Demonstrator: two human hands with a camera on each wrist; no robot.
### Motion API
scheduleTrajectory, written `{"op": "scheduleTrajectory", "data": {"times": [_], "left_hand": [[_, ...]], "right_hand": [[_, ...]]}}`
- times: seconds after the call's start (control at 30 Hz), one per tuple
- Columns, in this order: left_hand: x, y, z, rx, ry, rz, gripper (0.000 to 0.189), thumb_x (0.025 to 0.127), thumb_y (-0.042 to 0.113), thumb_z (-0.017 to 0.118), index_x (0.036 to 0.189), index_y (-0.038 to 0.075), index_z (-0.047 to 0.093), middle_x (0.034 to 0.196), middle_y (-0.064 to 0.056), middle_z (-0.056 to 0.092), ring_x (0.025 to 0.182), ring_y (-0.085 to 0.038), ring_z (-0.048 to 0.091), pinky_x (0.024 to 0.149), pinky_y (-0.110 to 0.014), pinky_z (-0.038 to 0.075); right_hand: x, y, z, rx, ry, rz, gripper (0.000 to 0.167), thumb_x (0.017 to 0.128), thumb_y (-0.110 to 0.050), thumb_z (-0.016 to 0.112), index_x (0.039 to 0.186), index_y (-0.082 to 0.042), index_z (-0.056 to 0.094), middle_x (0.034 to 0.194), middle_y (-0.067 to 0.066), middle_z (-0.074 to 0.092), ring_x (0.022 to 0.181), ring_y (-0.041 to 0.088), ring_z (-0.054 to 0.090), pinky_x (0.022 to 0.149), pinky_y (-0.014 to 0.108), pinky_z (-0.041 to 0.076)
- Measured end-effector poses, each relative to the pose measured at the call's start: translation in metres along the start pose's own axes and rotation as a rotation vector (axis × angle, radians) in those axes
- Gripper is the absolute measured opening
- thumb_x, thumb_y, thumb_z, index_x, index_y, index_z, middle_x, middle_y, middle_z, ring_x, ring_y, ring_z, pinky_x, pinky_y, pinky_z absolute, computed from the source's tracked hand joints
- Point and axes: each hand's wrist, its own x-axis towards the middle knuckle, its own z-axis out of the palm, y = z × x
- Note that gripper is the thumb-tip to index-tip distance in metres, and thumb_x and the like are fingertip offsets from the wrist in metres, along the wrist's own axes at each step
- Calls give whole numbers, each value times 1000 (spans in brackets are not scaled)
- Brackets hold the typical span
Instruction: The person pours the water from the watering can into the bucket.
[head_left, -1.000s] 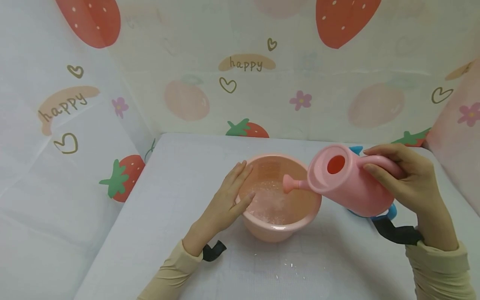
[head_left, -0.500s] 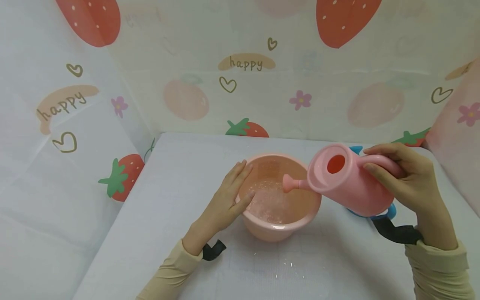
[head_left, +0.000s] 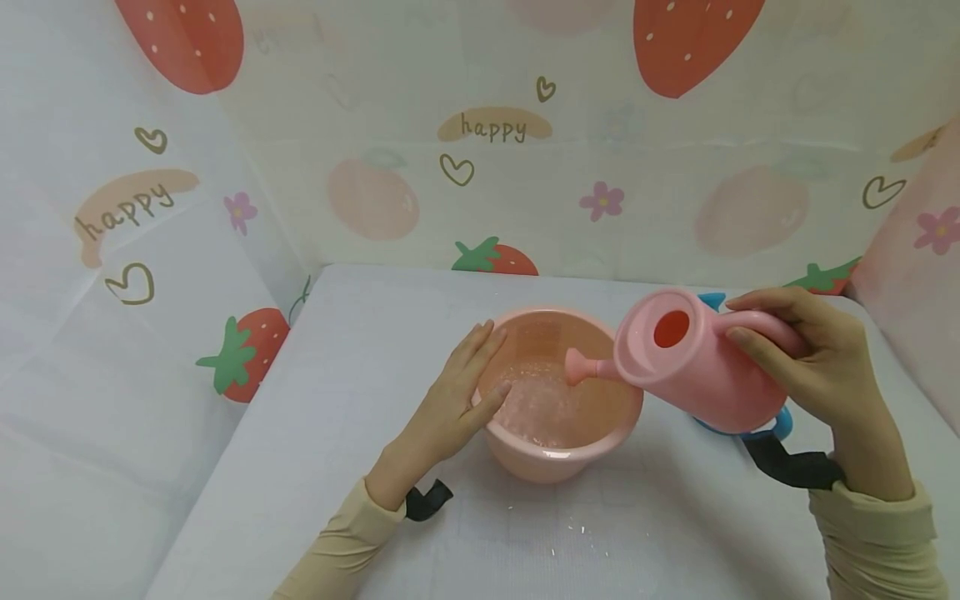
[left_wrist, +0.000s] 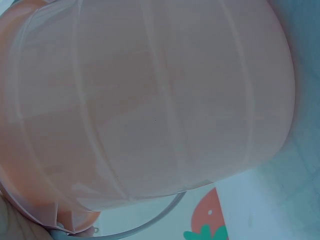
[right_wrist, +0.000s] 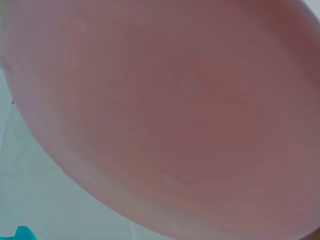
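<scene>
My right hand (head_left: 821,358) grips the handle of a pink watering can (head_left: 720,375), tilted with its spout over a pale pink bucket (head_left: 558,467). Water (head_left: 536,408) ripples inside the bucket below the rose-shaped spout tip. On the bucket's left rim rests my left hand (head_left: 450,400), its fingers extended and its thumb over the inside edge. In the left wrist view the bucket's ribbed side (left_wrist: 150,110) fills most of the picture, with a grey handle (left_wrist: 145,227) below. The right wrist view is nearly filled by the can's base (right_wrist: 170,120).
Behind and beneath the watering can is a blue object (head_left: 783,423), mostly hidden. White specks or drops (head_left: 581,530) lie on the white tabletop (head_left: 360,333) in front of the bucket. Printed sheets (head_left: 525,200) stand behind and at both sides.
Ripples on the water in the bucket shift slightly. Both hands, the watering can and the bucket stay in place.
</scene>
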Motion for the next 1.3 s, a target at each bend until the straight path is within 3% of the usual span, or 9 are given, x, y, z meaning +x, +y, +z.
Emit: {"op": "scheduleTrajectory", "data": {"times": [1.3], "left_hand": [[2,-1,1,-4,-4,-4,63,94,52,36,147,18,27,154,-1,17,142,-24,14,108,-52,26]], "right_hand": [[1,1,0,21,-13,-6,30,74,-1,75,93,18,61,89,1,67,79,7,60,73,11,48]]}}
